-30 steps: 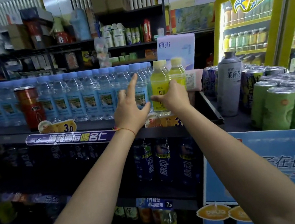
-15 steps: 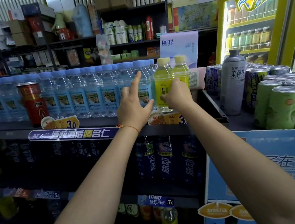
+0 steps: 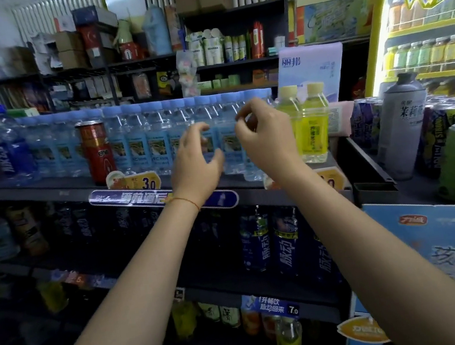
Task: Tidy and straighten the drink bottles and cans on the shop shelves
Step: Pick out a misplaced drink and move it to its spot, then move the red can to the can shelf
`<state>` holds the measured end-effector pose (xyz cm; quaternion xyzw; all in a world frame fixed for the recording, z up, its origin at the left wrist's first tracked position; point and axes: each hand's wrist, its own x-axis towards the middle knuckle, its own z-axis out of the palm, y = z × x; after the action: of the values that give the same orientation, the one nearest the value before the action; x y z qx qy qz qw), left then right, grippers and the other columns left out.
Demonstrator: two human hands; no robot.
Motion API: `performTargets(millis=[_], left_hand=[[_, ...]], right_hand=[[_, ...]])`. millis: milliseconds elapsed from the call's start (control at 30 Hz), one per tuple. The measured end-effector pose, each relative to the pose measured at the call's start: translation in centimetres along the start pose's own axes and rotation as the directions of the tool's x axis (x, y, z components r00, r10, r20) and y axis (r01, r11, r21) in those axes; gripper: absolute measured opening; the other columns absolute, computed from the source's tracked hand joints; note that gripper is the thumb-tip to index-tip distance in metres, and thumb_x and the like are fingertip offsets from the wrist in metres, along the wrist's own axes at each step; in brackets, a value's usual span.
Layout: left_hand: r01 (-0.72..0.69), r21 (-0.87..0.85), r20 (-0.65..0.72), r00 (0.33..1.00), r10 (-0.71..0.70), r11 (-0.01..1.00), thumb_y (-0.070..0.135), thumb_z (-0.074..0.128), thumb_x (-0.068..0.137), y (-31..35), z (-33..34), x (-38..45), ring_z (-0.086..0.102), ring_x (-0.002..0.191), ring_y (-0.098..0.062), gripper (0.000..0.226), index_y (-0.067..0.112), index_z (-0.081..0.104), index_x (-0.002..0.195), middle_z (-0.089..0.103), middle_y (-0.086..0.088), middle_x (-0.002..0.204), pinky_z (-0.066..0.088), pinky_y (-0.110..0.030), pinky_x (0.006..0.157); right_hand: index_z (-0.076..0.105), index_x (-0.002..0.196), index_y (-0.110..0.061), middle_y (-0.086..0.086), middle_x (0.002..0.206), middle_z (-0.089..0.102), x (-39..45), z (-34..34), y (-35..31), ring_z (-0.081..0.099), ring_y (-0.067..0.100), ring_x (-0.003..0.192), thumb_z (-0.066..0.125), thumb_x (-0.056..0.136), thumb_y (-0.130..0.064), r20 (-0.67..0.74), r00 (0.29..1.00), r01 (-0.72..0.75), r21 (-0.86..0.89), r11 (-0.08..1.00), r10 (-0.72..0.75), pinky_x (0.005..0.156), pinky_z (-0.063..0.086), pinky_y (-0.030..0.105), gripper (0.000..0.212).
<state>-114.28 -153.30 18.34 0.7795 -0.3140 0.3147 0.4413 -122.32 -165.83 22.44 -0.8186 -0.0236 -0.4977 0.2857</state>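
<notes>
While our left hand and right hand hover with loosely curled fingers, each grip holding nothing, the water bottles stand in rows on the shelf, yellow bottles just right of them.

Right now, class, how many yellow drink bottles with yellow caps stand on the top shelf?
2. One yellow bottle beside the right hand, the other yellow bottle immediately right of it. More may hide behind them.
</notes>
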Motion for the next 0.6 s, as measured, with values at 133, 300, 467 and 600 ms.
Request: performTargets(millis=[133, 300, 467, 600], left_hand=[[0.22, 0.022, -0.203, 0.956, -0.211, 0.975, 0.017, 0.057, 0.092, -5.2, -5.5, -0.7, 0.059, 0.075, -0.02, 0.006, 0.021, 0.058, 0.096, 0.063, -0.001, 0.086, 0.054, -0.041, 0.069], [0.339, 0.047, -0.173, 0.929, -0.326, 0.94, 0.021, 0.059, 0.091, -11.7, -11.0, -0.8, 0.06, 0.08, -0.014, 0.009, 0.022, 0.064, 0.084, 0.065, 0.006, 0.086, 0.045, -0.027, 0.066], [0.424, 0.06, -0.097, 0.904, -0.417, 0.904, 0.024, 0.06, 0.091, -18.4, -15.2, 0.4, 0.061, 0.099, -0.018, 0.021, 0.023, 0.063, 0.112, 0.066, 0.002, 0.11, 0.048, -0.029, 0.079], [0.377, 0.091, 0.114, 0.915, -0.386, 0.922, 0.033, 0.06, 0.091, -23.1, -17.0, 1.7, 0.048, 0.131, -0.023, 0.063, 0.029, 0.036, 0.149, 0.051, 0.001, 0.144, 0.044, -0.045, 0.106]], right_hand=[[0.057, 0.086, -0.014, -0.005, 0.055, 0.049, -1.0, 4.4, -1.6, 0.042, 0.009, 0.047, 0.055, 0.095, -0.013, 0.181, 0.983, -0.049, 0.091, 0.995, 0.032, 0.044, 0.03, 0.019, 0.009], [0.06, 0.092, -0.012, 0.0, 0.069, 0.058, -1.1, 11.7, -4.9, 0.056, 0.025, 0.064, 0.054, 0.097, -0.016, 0.318, 0.947, -0.076, 0.087, 0.993, 0.044, 0.057, 0.043, 0.035, 0.009], [0.06, 0.112, -0.009, 0.005, 0.095, 0.065, 1.0, 20.6, -9.1, 0.061, 0.024, 0.077, 0.055, 0.097, -0.022, 0.414, 0.908, -0.091, 0.049, 0.995, 0.062, 0.065, 0.051, 0.041, 0.02], [0.045, 0.126, -0.009, 0.005, 0.107, 0.056, 2.6, 26.9, -11.1, 0.058, 0.022, 0.082, 0.061, 0.096, -0.034, 0.444, 0.881, -0.153, -0.055, 0.987, 0.161, 0.063, 0.048, 0.036, 0.042]])
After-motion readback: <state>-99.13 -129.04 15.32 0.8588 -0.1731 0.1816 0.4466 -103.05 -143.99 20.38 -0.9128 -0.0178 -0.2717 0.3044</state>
